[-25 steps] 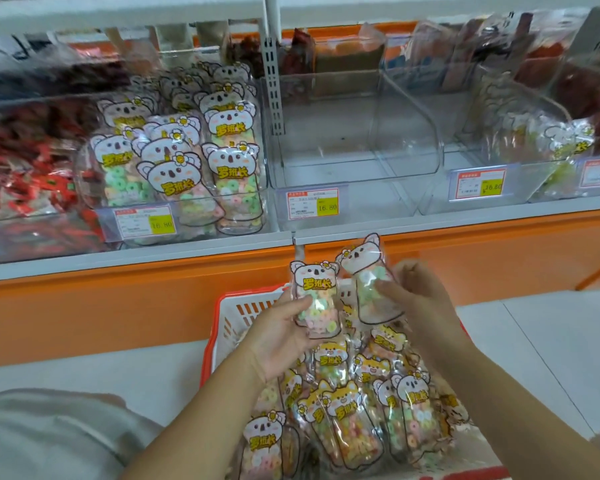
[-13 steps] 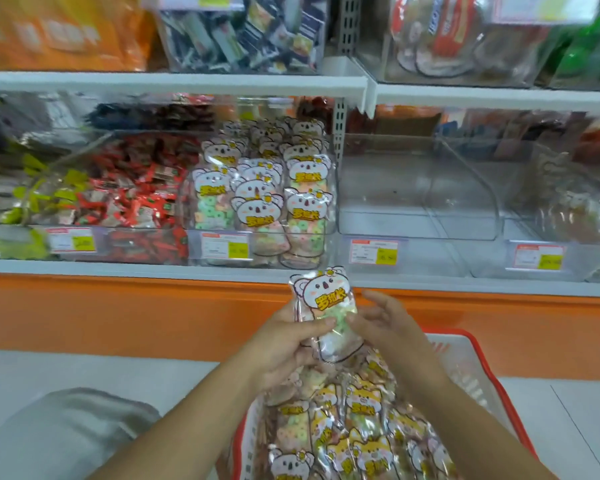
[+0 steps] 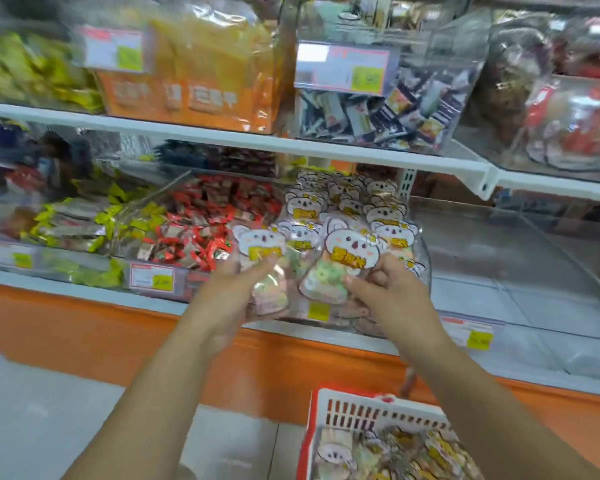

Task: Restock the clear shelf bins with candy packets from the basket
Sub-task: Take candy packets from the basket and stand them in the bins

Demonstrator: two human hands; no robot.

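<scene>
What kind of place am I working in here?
Most likely a shop's snack aisle: white shelves carry clear bins of wrapped sweets, price tags sit on the bin fronts, and a red and white basket of koala candy packets sits below.

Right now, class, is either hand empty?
No: the left hand grips one koala packet, and the right hand grips a second koala packet.
</scene>
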